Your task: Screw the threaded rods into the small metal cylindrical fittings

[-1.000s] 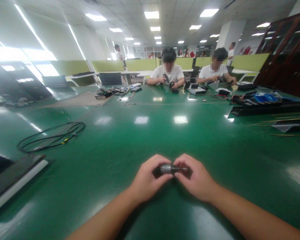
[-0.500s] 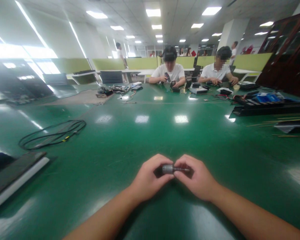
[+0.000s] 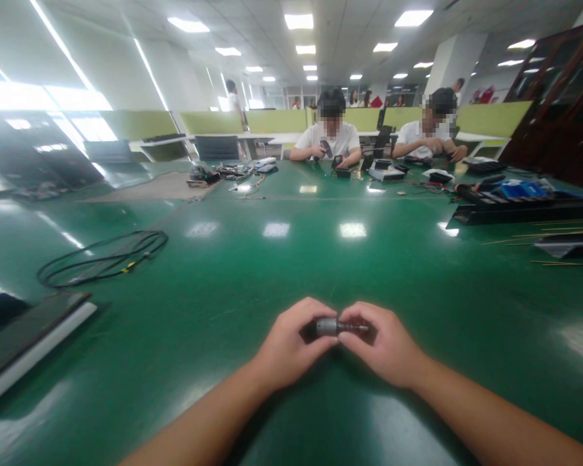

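A small grey metal cylinder with a thin, stepped shaft [image 3: 327, 326] lies level between my hands, low in the middle of the head view. Thumb and fingers of my left hand [image 3: 291, 343] are closed round the cylinder's body. My right hand [image 3: 386, 343] is closed in a pinch where the shaft leaves the body. Out of that pinch the shaft's thin tip points right, toward the right palm. What exactly the part is, I cannot tell. Both hands are just over the green table [image 3: 252, 278].
A coiled black cable [image 3: 102, 259] and a dark, flat device with a white edge [image 3: 34, 343] lie at the left. Black trays and thin rods [image 3: 568, 226] are at the right. Across the table sit two people [image 3: 326, 139] among tools and electronic parts.
My hands and the metal part keep almost the same place and grip. Across the table, the person on the right has raised one hand and leaned a little to the right.
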A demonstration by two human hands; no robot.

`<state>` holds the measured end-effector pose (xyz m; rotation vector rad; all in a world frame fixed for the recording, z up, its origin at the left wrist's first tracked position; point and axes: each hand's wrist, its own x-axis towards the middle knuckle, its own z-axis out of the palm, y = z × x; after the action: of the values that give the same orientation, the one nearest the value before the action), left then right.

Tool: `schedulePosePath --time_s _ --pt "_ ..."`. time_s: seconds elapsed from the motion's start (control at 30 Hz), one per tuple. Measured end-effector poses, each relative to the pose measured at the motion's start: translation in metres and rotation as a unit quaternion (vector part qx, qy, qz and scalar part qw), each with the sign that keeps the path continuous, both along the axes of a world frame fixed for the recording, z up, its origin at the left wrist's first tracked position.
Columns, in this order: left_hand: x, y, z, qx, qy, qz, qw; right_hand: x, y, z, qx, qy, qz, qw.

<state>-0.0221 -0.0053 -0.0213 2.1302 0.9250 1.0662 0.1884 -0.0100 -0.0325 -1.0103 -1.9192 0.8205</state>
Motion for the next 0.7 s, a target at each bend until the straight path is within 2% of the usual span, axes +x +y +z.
schedulePosePath --time_s 0.3,0.7 --pt "-0.0009 -0.0008 0.0003 -0.004 0.009 -0.001 1.000 0.0001 0.0002 0.0001 -0.022 -0.005 -0.002 1.000" --pt "-0.0002 -0.0009 -0.0013 -0.003 0.015 -0.001 1.000 -0.0001 0.0020 -0.0017 -0.013 -0.022 -0.015 1.000"
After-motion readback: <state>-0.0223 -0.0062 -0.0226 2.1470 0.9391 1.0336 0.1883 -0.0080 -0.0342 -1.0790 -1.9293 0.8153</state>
